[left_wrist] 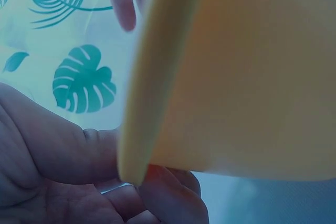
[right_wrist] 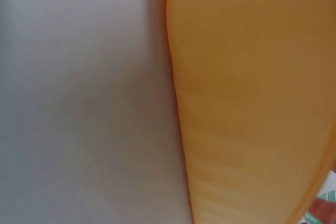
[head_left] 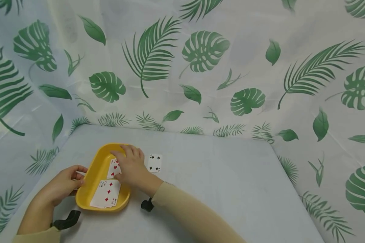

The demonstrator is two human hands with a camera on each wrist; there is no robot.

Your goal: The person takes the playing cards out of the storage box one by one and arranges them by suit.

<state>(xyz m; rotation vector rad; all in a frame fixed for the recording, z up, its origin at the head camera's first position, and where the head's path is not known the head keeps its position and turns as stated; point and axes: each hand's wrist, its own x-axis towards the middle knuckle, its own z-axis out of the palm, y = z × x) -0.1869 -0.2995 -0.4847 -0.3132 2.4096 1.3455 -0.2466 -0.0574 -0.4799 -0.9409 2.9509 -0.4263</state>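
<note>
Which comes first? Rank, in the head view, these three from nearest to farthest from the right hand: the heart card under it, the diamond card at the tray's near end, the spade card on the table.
1. Heart card: in the yellow tray, under the right hand.
2. Spade card: on the table, just outside the hand.
3. Diamond card: tray's near end.

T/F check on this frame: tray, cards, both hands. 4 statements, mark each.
1. The yellow tray holds playing cards. True.
2. The black-suited card lies inside the tray. False: it lies face up on the table, beside the tray's right rim.
3. The left hand holds the tray's left rim. True.
4. The right hand hangs over the table away from the tray. False: it reaches into the tray and rests on the red-suited card.
</note>
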